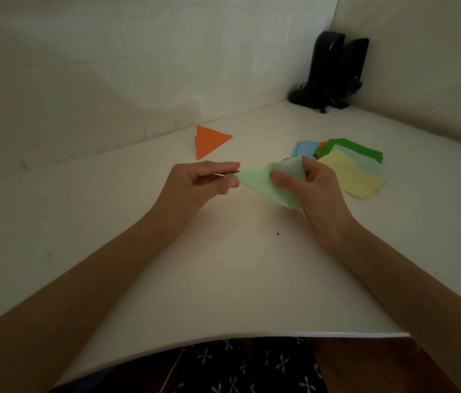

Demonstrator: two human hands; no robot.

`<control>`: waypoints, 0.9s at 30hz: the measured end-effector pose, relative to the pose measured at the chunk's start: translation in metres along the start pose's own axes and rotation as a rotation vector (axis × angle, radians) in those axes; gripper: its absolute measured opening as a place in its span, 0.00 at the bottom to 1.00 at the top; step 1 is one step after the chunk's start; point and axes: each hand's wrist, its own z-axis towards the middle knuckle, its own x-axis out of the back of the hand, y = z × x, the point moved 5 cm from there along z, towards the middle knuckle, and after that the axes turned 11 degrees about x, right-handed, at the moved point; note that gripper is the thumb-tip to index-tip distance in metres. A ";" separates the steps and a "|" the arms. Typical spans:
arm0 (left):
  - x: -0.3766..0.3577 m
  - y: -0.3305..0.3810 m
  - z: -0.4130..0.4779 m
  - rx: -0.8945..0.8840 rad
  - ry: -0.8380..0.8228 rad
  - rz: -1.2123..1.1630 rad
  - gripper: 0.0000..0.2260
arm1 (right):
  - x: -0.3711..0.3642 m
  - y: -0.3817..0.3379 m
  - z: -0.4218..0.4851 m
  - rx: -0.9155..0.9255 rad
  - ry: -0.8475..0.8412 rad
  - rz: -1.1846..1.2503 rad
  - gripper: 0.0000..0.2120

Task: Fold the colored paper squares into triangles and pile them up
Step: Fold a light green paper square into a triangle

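Pale green sheet (263,180) is half folded and held over the white table (223,265). The left hand (195,182) is pinching the pointed corner, and the right hand (314,188) has thumb and fingers curled round the other end.

Risk as I see it: creasing it in the air like this, the corners could slip out of line and give a lopsided triangle, or the thin paper crumples under that thumb.

One orange triangle (209,141) lies finished near the wall, and the unfolded squares (357,171) are fanned out just right of the hands. No boxes or trays anywhere — it's all loose on the tabletop.
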 end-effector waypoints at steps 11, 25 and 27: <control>0.003 -0.005 0.003 0.080 0.054 -0.074 0.11 | -0.001 -0.001 0.001 0.079 -0.006 -0.076 0.04; -0.011 0.008 -0.003 -0.150 -0.153 0.482 0.05 | -0.017 -0.011 -0.008 0.080 -0.223 -0.046 0.09; -0.011 0.005 -0.002 -0.122 -0.187 0.500 0.07 | -0.016 -0.009 -0.008 0.070 -0.231 -0.013 0.09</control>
